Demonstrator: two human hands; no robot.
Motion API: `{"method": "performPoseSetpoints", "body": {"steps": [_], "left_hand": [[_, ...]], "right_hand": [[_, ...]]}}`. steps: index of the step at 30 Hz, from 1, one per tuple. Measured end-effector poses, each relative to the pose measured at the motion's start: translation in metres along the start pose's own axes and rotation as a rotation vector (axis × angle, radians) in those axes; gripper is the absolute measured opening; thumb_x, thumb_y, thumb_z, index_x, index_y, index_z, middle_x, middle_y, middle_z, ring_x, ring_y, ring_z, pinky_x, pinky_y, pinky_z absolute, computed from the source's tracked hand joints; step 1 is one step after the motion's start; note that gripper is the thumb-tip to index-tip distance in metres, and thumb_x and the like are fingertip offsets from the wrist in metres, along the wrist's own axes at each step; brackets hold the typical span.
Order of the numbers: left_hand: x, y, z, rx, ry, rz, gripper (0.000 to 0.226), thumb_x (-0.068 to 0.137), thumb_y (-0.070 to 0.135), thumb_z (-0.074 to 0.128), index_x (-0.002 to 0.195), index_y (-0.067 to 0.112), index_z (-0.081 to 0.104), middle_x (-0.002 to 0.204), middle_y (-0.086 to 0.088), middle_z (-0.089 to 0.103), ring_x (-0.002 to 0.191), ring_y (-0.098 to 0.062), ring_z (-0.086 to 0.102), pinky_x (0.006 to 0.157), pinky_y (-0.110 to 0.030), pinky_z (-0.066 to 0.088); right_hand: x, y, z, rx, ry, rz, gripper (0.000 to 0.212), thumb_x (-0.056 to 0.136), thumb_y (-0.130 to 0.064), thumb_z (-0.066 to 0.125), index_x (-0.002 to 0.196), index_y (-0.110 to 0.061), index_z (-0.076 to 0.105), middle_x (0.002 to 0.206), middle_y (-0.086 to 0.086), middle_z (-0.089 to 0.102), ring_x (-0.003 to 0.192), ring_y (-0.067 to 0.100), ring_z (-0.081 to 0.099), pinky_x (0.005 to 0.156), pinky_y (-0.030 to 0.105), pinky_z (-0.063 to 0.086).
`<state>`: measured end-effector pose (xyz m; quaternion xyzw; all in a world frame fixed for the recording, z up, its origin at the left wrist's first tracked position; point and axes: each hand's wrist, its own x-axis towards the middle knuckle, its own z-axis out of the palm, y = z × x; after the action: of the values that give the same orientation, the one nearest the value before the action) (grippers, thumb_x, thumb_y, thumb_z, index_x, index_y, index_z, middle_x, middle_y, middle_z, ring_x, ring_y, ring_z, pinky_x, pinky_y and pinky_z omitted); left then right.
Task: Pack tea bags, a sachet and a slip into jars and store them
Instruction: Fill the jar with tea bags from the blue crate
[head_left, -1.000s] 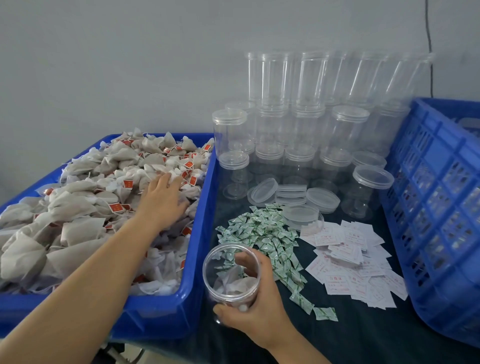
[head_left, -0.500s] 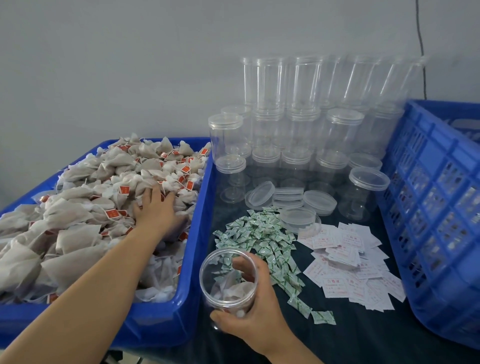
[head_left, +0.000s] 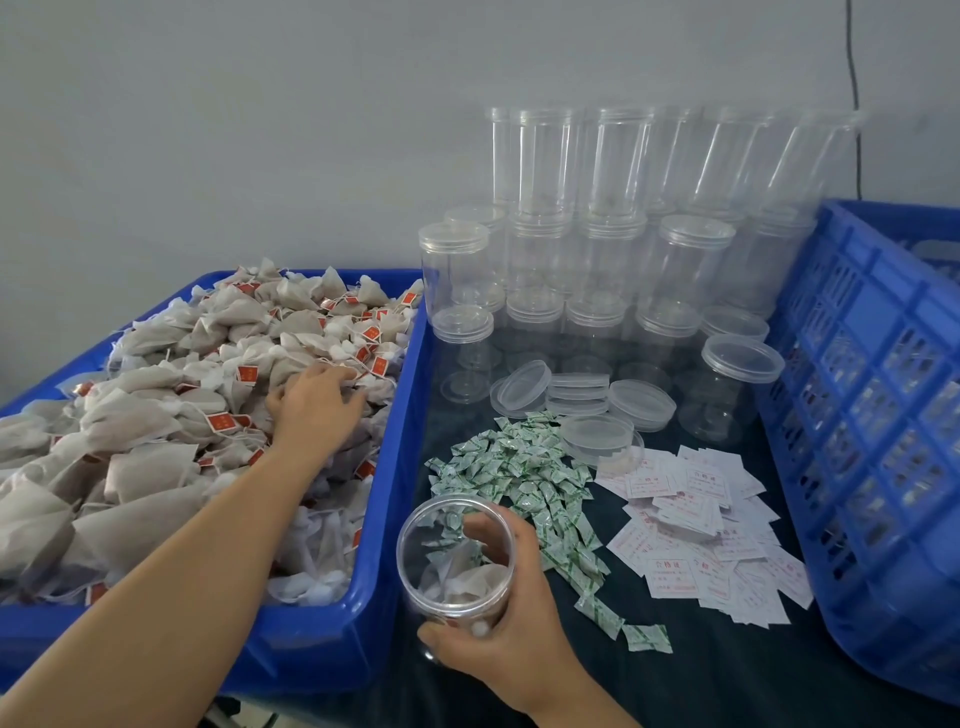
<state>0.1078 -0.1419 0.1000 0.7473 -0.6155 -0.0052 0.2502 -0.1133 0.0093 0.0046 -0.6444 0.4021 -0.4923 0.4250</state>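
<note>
My right hand (head_left: 511, 644) grips a clear open jar (head_left: 456, 556) standing on the dark table near the front, with a few tea bags inside. My left hand (head_left: 314, 408) lies palm down on the heap of tea bags (head_left: 171, 415) in the blue bin (head_left: 384, 519), fingers curled into the bags; whether it holds one is hidden. Green-and-white sachets (head_left: 519, 478) are piled just beyond the jar. White slips with red print (head_left: 696, 525) are spread to the right of the sachets.
Stacks of empty clear jars (head_left: 613, 249), some lidded, stand at the back against the wall. Loose lids (head_left: 576, 395) lie in front of them. A blue lattice crate (head_left: 883, 415) fills the right side.
My left hand has slid a little over the tea bags and curled its fingers into them. My right hand keeps the jar in the same spot.
</note>
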Motion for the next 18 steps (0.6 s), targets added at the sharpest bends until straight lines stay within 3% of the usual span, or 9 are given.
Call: {"method": "performPoseSetpoints", "body": {"steps": [3,8,15,18], "left_hand": [[0.0,-0.002,-0.01,-0.078,0.085,-0.033,0.027,0.09,0.024,0.061,0.115,0.015,0.066,0.119,-0.01,0.063,0.108,-0.029,0.057,0.097,-0.049,0.043],[-0.005,0.0,-0.018,-0.192,0.197,-0.022,0.018,0.087,0.016,0.065,0.105,0.013,0.063,0.103,-0.007,0.063,0.094,-0.024,0.057,0.083,-0.042,0.047],[-0.013,0.01,-0.024,-0.371,0.262,0.029,0.023,0.089,0.008,0.059,0.111,0.01,0.054,0.111,-0.006,0.052,0.075,-0.01,0.048,0.066,-0.019,0.034],[-0.015,0.012,-0.027,-0.387,0.29,0.042,0.03,0.089,0.008,0.061,0.117,0.011,0.053,0.124,-0.008,0.049,0.071,-0.008,0.048,0.069,-0.02,0.037]], "right_hand": [[0.0,0.0,0.0,0.002,0.0,-0.001,0.091,0.058,-0.033,0.091,0.132,-0.048,0.041,0.128,-0.021,0.052,0.124,0.006,0.053,0.094,0.02,0.05],[0.0,-0.002,0.001,0.006,0.005,-0.008,0.088,0.058,-0.032,0.091,0.13,-0.049,0.042,0.126,-0.023,0.053,0.122,0.004,0.054,0.092,0.013,0.047],[0.0,-0.004,0.0,0.003,0.016,-0.026,0.088,0.058,-0.032,0.09,0.129,-0.052,0.041,0.127,-0.023,0.052,0.124,0.005,0.052,0.094,0.01,0.044],[0.001,-0.005,0.001,0.001,0.015,-0.028,0.089,0.058,-0.032,0.09,0.129,-0.052,0.041,0.126,-0.024,0.052,0.124,0.004,0.052,0.094,0.01,0.044]]}}
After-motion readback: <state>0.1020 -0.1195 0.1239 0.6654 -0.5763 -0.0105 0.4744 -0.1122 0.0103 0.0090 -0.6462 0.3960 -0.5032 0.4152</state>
